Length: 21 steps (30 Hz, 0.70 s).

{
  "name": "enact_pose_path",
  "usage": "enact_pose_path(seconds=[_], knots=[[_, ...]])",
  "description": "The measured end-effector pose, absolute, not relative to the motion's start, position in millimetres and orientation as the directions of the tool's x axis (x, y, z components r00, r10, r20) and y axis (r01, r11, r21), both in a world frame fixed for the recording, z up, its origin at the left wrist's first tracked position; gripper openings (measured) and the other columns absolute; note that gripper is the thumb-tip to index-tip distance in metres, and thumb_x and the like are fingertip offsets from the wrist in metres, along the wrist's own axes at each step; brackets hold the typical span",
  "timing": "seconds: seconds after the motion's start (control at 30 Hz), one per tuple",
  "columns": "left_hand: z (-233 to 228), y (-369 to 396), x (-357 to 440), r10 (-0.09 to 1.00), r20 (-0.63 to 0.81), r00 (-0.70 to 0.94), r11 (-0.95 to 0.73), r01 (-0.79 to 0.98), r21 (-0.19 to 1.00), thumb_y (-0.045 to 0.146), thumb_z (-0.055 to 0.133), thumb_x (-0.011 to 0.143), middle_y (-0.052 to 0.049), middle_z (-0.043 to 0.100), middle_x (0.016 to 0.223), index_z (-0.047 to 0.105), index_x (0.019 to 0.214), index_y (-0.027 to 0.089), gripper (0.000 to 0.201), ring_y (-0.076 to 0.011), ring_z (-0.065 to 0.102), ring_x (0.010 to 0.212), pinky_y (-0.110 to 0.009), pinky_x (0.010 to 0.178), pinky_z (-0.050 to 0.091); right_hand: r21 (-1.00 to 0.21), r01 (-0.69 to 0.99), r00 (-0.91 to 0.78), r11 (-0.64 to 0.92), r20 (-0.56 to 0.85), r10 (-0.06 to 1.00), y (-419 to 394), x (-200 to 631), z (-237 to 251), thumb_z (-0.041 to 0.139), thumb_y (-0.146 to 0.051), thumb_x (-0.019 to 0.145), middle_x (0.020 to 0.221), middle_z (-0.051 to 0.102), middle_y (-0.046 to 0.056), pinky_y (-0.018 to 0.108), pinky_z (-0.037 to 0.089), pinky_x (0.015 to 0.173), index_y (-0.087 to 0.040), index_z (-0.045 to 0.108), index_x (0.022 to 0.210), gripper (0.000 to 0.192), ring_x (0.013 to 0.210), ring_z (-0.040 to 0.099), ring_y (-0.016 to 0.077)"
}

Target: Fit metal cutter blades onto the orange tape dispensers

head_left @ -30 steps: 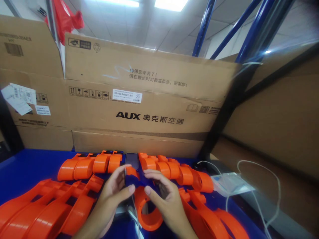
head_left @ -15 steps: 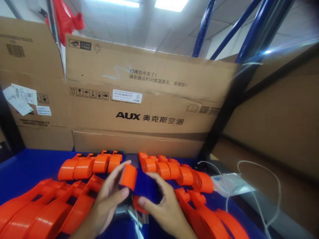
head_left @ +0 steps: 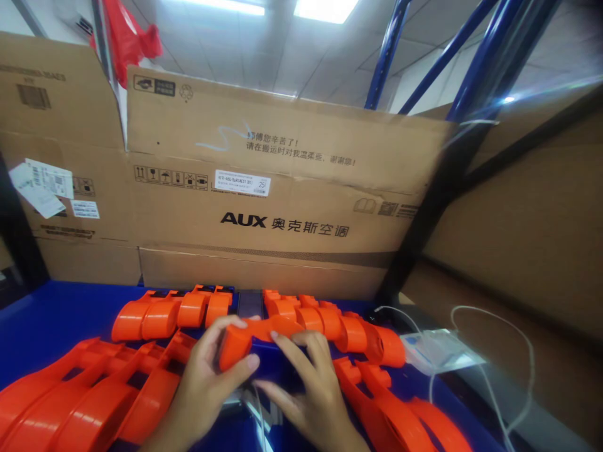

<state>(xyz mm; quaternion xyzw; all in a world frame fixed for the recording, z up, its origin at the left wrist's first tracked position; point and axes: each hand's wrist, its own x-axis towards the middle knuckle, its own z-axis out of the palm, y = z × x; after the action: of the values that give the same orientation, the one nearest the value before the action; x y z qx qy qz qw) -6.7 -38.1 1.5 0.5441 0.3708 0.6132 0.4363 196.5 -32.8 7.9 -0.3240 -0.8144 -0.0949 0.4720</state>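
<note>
Bare left hand (head_left: 211, 373), curled inward, thumb (head_left: 240, 371) extended; bare right hand (head_left: 315, 386), index finger (head_left: 292, 355) outstretched, thumb parted below; forearms (head_left: 170, 425) converging.

Two hands: one left hand (head_left: 211, 376), one right hand (head_left: 315, 389). One orange plastic piece (head_left: 235, 345) between them. Four back-left orange rings (head_left: 192, 309), four front-left orange rings (head_left: 101, 411) (one cut by the edge), perhaps six back-right orange rings (head_left: 351, 333), since they overlap. Two ceiling lights (head_left: 326, 9), one red plastic bag (head_left: 134, 41), one clear packet (head_left: 443, 348), one AUX carton (head_left: 188, 220).
</note>
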Motion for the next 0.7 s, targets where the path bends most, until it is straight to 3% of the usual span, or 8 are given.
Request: enact_pose_path(seconds=[0.1,0.23,0.47,0.6,0.7], knots=[[1.2,-38.9,-7.6,0.934,0.354,-0.041,-0.356,-0.138,0.924,0.032,0.082,0.073,-0.004,0.073,0.093,0.067,0.107,0.026,0.037,-0.0274,0.069,0.091,-0.038,0.081,0.057,-0.143,0.622,-0.349,0.770,0.830,0.436,-32.2,196.1,8.2,0.079,-0.038,0.083,0.102,0.057,0.010,0.044,0.055,0.078,-0.025,0.054,0.141,0.065,0.091,0.058,0.0270],[0.4,-39.7,-7.8,0.931,0.362,-0.051,-0.365,-0.135,0.921,0.032,0.081,0.074,-0.003,0.072,0.087,0.067,0.107,0.027,0.036,-0.0258,0.069,0.085,-0.037,0.079,0.057,-0.139,0.631,-0.350,0.763,0.827,0.440,-31.8,196.8,7.4,0.079,-0.039,0.082,0.104,0.056,0.011,0.044,0.056,0.080,-0.025,0.054,0.142,0.066,0.093,0.058,0.0276],[3.8,-39.4,-6.9,0.945,0.328,-0.017,-0.327,-0.138,0.935,0.033,0.081,0.077,-0.005,0.072,0.112,0.064,0.114,0.028,0.041,-0.0293,0.067,0.106,-0.040,0.093,0.054,-0.156,0.625,-0.345,0.765,0.824,0.450,-34.4,197.1,8.0,0.081,-0.039,0.081,0.104,0.059,0.011,0.045,0.057,0.081,-0.025,0.056,0.141,0.067,0.093,0.061,0.0279],[10.4,-46.6,-4.1,0.938,0.339,0.074,-0.306,-0.285,0.909,0.033,0.079,0.079,-0.009,0.062,0.140,0.051,0.141,0.032,0.069,-0.0330,0.060,0.125,-0.045,0.106,0.047,-0.313,0.569,-0.254,0.761,0.813,0.524,-36.6,197.2,10.3,0.080,-0.044,0.080,0.109,0.066,0.011,0.044,0.058,0.084,-0.024,0.055,0.141,0.068,0.096,0.066,0.0295],[10.1,-49.7,-3.9,0.896,0.394,0.205,-0.331,-0.281,0.901,0.030,0.078,0.081,-0.010,0.052,0.152,0.046,0.148,0.032,0.073,-0.0351,0.046,0.139,-0.050,0.114,0.039,-0.524,0.454,-0.089,0.721,0.778,0.622,-35.5,198.1,3.2,0.062,-0.058,0.090,0.121,0.068,0.014,0.047,0.056,0.092,-0.022,0.056,0.138,0.061,0.109,0.066,0.0334]])
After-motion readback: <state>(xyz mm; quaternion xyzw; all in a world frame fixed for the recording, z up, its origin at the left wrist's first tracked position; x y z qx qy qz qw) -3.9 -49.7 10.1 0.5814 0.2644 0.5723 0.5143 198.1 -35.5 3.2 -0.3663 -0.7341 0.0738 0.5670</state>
